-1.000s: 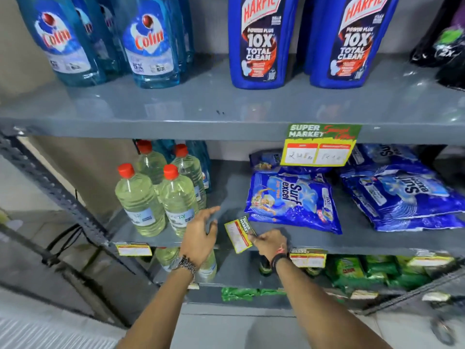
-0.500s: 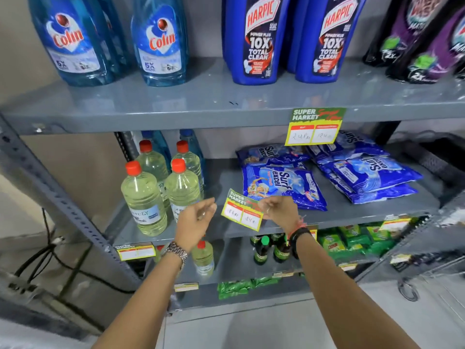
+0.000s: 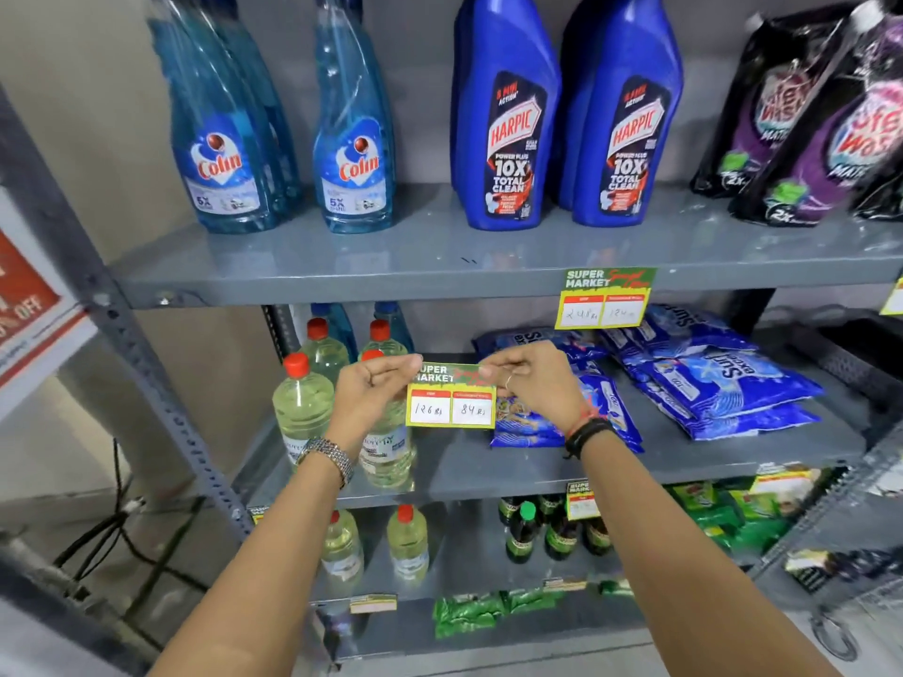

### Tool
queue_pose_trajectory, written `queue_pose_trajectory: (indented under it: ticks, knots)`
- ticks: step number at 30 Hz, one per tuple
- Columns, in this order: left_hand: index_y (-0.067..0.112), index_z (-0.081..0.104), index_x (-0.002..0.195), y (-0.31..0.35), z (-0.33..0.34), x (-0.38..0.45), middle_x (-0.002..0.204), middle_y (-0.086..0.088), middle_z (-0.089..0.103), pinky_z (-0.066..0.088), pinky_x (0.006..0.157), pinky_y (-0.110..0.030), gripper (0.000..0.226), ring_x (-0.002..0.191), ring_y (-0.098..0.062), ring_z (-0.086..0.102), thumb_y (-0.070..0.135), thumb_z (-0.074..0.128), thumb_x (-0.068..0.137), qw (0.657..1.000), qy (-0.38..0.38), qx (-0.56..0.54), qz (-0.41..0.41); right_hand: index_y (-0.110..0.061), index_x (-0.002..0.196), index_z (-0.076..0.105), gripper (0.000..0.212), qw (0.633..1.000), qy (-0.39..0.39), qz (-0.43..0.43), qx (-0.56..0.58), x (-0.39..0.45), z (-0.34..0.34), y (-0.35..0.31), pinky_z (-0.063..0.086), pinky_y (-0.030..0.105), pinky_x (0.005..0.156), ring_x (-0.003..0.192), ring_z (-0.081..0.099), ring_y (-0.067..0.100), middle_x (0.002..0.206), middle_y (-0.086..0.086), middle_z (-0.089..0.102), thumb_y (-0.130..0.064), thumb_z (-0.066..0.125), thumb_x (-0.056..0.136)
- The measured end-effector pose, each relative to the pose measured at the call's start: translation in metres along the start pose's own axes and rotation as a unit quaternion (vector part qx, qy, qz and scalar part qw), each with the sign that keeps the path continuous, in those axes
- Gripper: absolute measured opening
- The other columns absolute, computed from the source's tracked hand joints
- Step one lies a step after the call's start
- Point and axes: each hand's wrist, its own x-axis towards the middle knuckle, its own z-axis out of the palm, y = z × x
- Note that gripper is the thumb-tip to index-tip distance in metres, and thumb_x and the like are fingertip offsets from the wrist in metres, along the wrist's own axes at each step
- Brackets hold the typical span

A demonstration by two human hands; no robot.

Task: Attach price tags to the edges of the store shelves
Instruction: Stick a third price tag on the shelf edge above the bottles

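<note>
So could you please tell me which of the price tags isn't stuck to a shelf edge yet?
The price tag reading 126 and 84, held in the air between the left hand and right hand; the others hang on shelf edges.

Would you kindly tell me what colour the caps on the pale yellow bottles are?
Red caps, clearest in the head view.

Two blue Harpic bottles (image 3: 567, 119) stand before me; Colin spray bottles (image 3: 288, 124) to their left, purple pouches (image 3: 801, 124) right, Surf packets (image 3: 703, 378) below them.
</note>
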Motion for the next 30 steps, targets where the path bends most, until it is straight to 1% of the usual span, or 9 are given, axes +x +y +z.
queue_pose_trajectory:
  ticks: [2,5,8,11,13,16,21,26,30]
  knots:
    - [0.008,0.071,0.100,0.002,-0.003,-0.001,0.093,-0.010,0.075,0.055,0.085,-0.029,0.034,0.091,-0.018,0.070,0.029,0.073,0.074,1.000,0.001,0.007,0.010,-0.002,0.095,0.070,0.015,1.000,0.000,0.000,0.003,0.001,0.001,-0.004,0.054,0.009,0.054,0.067,0.068,0.006,0.084,0.010,0.070,-0.007,0.067,0.081]
    - [0.004,0.070,0.101,0.007,-0.008,-0.003,0.087,-0.004,0.076,0.055,0.074,-0.015,0.030,0.085,-0.013,0.071,0.023,0.071,0.077,1.000,0.007,0.011,0.024,-0.003,0.094,0.071,0.015,1.000,-0.007,-0.003,0.012,0.002,0.004,-0.007,0.059,0.017,0.064,0.083,0.070,0.022,0.091,0.017,0.072,-0.008,0.068,0.081]
    - [0.007,0.070,0.098,0.011,-0.011,-0.007,0.069,0.011,0.074,0.053,0.065,-0.010,0.022,0.072,0.000,0.069,0.017,0.069,0.079,0.999,0.015,0.004,0.032,-0.003,0.094,0.071,0.016,1.000,-0.015,-0.010,0.013,0.004,0.006,-0.013,0.059,0.020,0.066,0.086,0.071,0.025,0.093,0.019,0.073,-0.011,0.069,0.080]
    - [0.008,0.070,0.098,0.015,-0.020,-0.012,0.067,0.012,0.074,0.052,0.062,-0.011,0.020,0.068,0.000,0.069,0.015,0.068,0.080,0.999,0.030,-0.009,0.040,-0.002,0.095,0.070,0.017,0.999,-0.034,-0.024,0.030,0.004,0.008,-0.025,0.058,0.015,0.061,0.083,0.070,0.025,0.093,0.020,0.072,-0.010,0.069,0.080]
    - [0.006,0.070,0.097,0.020,-0.029,-0.015,0.067,0.011,0.074,0.052,0.060,-0.010,0.018,0.067,-0.001,0.069,0.012,0.067,0.081,0.998,0.041,-0.014,0.054,-0.003,0.094,0.071,0.016,0.998,-0.041,-0.042,0.037,0.002,0.011,-0.034,0.060,0.021,0.066,0.086,0.071,0.027,0.091,0.020,0.073,-0.011,0.069,0.080]
    - [0.009,0.070,0.091,0.037,-0.050,-0.021,0.066,0.012,0.074,0.052,0.061,-0.010,0.011,0.066,-0.001,0.068,0.007,0.065,0.082,0.993,0.071,-0.011,0.091,-0.009,0.089,0.073,0.013,0.994,-0.046,-0.089,0.037,0.004,0.018,-0.056,0.060,0.024,0.070,0.080,0.072,0.024,0.082,0.013,0.074,-0.014,0.072,0.077]
    - [0.013,0.071,0.083,0.071,-0.091,-0.023,0.065,0.014,0.073,0.052,0.061,-0.012,0.008,0.064,0.000,0.067,0.008,0.069,0.078,0.976,0.156,0.023,0.152,-0.016,0.083,0.075,0.011,0.986,-0.016,-0.163,0.018,0.016,0.043,-0.105,0.055,0.021,0.066,0.060,0.063,0.004,0.069,-0.003,0.071,-0.020,0.076,0.073]
    - [0.015,0.075,0.080,0.091,-0.127,-0.015,0.072,0.005,0.076,0.056,0.067,-0.017,0.016,0.070,-0.010,0.071,0.025,0.079,0.068,0.959,0.218,0.079,0.162,-0.023,0.079,0.075,0.011,0.984,0.034,-0.175,-0.025,0.024,0.072,-0.137,0.051,0.022,0.061,0.059,0.058,0.001,0.066,-0.008,0.068,-0.031,0.075,0.073]
    - [0.013,0.075,0.080,0.095,-0.133,-0.010,0.075,0.000,0.075,0.054,0.065,-0.014,0.018,0.071,-0.010,0.071,0.024,0.081,0.067,0.956,0.229,0.110,0.147,-0.026,0.078,0.073,0.009,0.981,0.052,-0.171,-0.074,0.024,0.082,-0.144,0.045,0.019,0.057,0.062,0.059,0.002,0.075,-0.008,0.074,-0.035,0.072,0.075]
